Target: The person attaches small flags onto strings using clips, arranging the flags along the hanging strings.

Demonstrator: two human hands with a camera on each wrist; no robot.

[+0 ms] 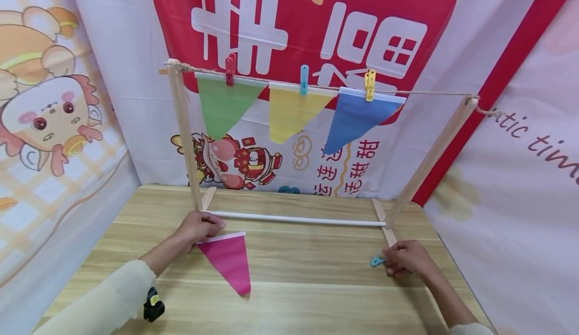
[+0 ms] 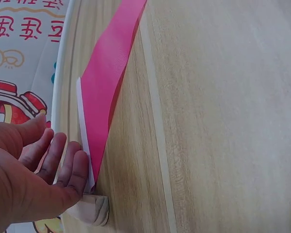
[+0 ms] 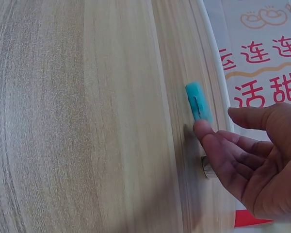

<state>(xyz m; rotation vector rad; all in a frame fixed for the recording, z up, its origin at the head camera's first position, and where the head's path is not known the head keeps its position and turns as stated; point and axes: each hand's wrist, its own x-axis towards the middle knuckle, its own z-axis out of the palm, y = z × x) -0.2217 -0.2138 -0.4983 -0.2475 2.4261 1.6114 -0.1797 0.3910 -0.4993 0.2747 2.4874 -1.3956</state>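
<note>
On the table lies a pink triangular pennant (image 1: 230,262) with a white top edge. My left hand (image 1: 202,227) is at that edge's left end; in the left wrist view its fingers (image 2: 77,170) are loosely bent right beside the white strip, thumb apart. A light blue clothespin (image 1: 377,260) lies at the right. My right hand (image 3: 254,162) has a fingertip right at its near end, the thumb held away from it. Above, a twine line (image 1: 429,93) carries green (image 1: 226,105), yellow (image 1: 294,111) and blue (image 1: 357,119) pennants, clipped by red (image 1: 230,69), blue (image 1: 304,79) and yellow (image 1: 370,85) clothespins.
Two wooden posts (image 1: 184,134) hold the twine, standing on flat wooden feet (image 1: 378,209) joined by a white rod (image 1: 294,218) low across the table (image 1: 307,305). Printed cloths (image 1: 122,74) hang behind and at both sides. A black device sits at the left wrist.
</note>
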